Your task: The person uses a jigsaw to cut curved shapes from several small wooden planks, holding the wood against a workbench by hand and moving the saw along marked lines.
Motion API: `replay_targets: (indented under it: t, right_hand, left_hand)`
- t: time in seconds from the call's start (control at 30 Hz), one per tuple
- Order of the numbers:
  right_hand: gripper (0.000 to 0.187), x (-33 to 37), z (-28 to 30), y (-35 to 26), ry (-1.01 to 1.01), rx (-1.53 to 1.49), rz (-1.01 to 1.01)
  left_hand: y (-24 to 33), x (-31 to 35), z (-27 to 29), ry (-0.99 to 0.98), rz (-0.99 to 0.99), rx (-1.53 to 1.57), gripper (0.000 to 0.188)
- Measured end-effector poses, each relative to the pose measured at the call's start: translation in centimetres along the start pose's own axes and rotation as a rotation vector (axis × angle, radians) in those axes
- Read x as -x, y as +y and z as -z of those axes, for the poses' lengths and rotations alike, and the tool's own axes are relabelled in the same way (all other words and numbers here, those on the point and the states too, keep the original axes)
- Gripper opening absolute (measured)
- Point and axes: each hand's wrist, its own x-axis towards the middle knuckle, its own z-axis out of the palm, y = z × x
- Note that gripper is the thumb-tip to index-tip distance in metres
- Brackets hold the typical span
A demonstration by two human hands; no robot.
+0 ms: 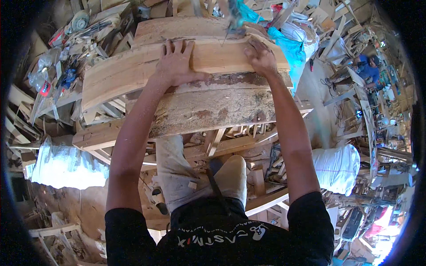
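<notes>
A pale curved plank [128, 73] lies across the work surface in front of me. My left hand [175, 66] rests flat on it with the fingers spread and the thumb stretched to the right. Farther right, my right hand [262, 57] is on the same plank near its right end, with bent fingers pressed together. What those fingers hold, if anything, is hidden. Nearer me lies a rough slab [213, 108] with dark bark patches. Another wide board [186, 27] is beyond the curved plank.
Below the slab runs a wooden beam [100, 135] with loose offcuts beneath. Teal sheeting [288, 44] hangs at the right end. White sacks stand at left [66, 164] and right [339, 168]. Wood scraps crowd both sides. Another person [368, 66] is at far right.
</notes>
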Motion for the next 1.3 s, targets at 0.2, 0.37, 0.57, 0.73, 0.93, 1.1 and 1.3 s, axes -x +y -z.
replay_targets:
  t: [0.2,0.37,0.57,0.73,0.93,1.1,1.3]
  right_hand:
    - [0.056,-1.1,-1.5,4.3,-0.079,-0.223,-0.067]
    - [0.045,-0.8,4.8,-5.5,-0.183,-0.211,0.043]
    - [0.04,-1.4,0.0,-0.5,-0.031,-0.22,0.241]
    - [0.042,-2.1,-0.4,1.8,-0.029,-0.048,0.241]
    - [0.042,-2.3,-1.1,2.0,-0.046,-0.026,0.138]
    - [0.041,-2.1,-1.0,2.5,0.01,-0.112,0.22]
    - [0.038,-1.9,-1.5,2.4,-0.008,-0.033,0.164]
  left_hand:
    - [-0.6,-0.8,-0.6,0.054,-0.075,0.123,0.136]
    - [-1.0,0.3,-0.7,0.047,-0.108,0.127,0.129]
    - [-1.2,0.6,-2.1,0.114,-0.026,0.193,0.146]
    - [-1.2,-0.4,-2.4,0.133,-0.049,0.18,0.144]
    - [-1.4,-1.6,-3.7,0.161,-0.029,0.189,0.139]
    - [-1.2,-1.6,-3.4,0.142,-0.038,0.194,0.137]
    - [-1.7,-0.4,-1.9,0.065,-0.022,0.188,0.146]
